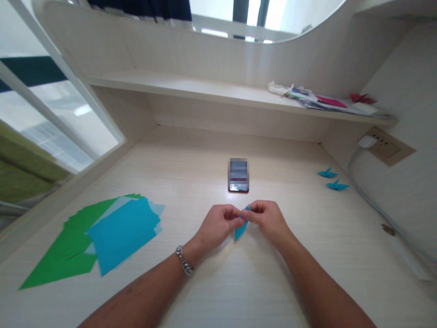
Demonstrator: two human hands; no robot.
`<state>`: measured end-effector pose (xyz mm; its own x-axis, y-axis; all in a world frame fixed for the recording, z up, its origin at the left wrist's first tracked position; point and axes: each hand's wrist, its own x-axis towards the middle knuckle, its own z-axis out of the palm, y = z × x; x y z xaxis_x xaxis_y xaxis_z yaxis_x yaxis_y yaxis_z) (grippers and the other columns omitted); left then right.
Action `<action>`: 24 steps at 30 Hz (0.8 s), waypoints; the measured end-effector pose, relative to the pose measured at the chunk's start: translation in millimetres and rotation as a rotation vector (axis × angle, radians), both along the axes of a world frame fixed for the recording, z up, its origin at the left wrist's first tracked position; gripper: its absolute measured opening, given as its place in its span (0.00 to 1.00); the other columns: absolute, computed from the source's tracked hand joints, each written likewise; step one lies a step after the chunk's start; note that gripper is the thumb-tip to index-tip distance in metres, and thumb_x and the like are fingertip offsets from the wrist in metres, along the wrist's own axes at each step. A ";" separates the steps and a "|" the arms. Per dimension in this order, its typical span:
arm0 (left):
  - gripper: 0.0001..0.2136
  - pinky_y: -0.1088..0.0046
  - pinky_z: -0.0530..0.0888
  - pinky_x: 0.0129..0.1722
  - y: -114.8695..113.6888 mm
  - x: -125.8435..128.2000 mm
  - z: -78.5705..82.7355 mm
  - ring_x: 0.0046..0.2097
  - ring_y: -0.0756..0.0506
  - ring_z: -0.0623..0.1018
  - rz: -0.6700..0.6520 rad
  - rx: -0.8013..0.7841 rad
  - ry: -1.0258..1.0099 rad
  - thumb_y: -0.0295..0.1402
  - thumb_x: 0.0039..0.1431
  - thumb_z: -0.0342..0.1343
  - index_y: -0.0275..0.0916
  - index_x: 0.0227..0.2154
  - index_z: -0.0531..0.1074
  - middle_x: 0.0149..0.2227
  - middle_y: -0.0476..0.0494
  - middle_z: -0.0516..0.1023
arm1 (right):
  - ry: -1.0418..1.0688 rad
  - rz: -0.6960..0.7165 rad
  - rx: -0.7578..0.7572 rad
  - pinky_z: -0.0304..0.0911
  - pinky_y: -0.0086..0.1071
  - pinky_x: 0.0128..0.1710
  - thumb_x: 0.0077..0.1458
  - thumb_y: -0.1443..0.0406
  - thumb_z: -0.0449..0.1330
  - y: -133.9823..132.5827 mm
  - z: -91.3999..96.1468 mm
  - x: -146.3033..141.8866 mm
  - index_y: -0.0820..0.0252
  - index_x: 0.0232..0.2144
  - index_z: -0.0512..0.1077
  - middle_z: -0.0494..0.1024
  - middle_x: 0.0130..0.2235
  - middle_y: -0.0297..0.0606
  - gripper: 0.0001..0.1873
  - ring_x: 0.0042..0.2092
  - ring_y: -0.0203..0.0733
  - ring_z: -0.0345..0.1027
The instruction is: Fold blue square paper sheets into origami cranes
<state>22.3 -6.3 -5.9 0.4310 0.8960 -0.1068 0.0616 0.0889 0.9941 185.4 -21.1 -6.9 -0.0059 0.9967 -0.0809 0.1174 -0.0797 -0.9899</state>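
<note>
Between my two hands is a small folded piece of blue paper [241, 232], its pointed end hanging down toward me. My left hand [220, 223] pinches it from the left with thumb and fingers. From the other side my right hand [268, 218] grips its upper part, the fingertips of both hands almost touching. The fingers cover much of the upper folds. Just beyond the hands a phone [238, 175] lies on the desk, its screen blurred. Two blue folded paper cranes, a farther one [327, 173] and a nearer one [337, 185], sit at the right.
Blue paper sheets [124, 234] overlap green sheets [64, 250] on the desk's left. A shelf [205, 93] runs along the back, with papers [321, 100] at its right end. A white cable [367, 196] drops from a wall socket [387, 146] along the right edge.
</note>
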 end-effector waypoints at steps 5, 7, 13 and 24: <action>0.06 0.74 0.68 0.28 -0.5 0.1 2.2 0.26 0.50 0.73 -0.002 -0.029 -0.009 0.31 0.45 0.62 0.33 0.24 0.75 0.24 0.45 0.77 | 0.070 0.001 -0.014 0.59 0.30 0.27 0.39 0.58 0.68 0.0 2.7 0.3 0.62 0.22 0.75 0.75 0.22 0.33 0.12 0.24 0.35 0.64; 0.05 0.74 0.68 0.27 -0.7 0.4 2.5 0.26 0.50 0.72 -0.009 -0.041 -0.003 0.31 0.45 0.62 0.33 0.22 0.74 0.23 0.46 0.76 | 0.075 -0.002 -0.015 0.60 0.30 0.27 0.38 0.59 0.68 0.2 2.4 0.9 0.62 0.22 0.75 0.75 0.22 0.34 0.12 0.24 0.35 0.64; 0.06 0.74 0.67 0.26 -1.0 0.9 4.3 0.25 0.50 0.71 -0.037 -0.033 0.012 0.32 0.44 0.62 0.34 0.22 0.74 0.23 0.46 0.75 | 0.049 -0.034 -0.015 0.61 0.31 0.26 0.39 0.58 0.68 0.2 2.4 1.9 0.62 0.20 0.74 0.74 0.20 0.34 0.13 0.23 0.35 0.64; 0.05 0.74 0.68 0.26 -0.3 0.8 4.1 0.24 0.50 0.71 -0.039 -0.075 -0.004 0.30 0.43 0.63 0.34 0.23 0.75 0.22 0.46 0.75 | 0.030 -0.046 0.025 0.62 0.30 0.26 0.44 0.52 0.64 0.7 4.3 2.0 0.63 0.20 0.75 0.74 0.21 0.36 0.19 0.24 0.35 0.65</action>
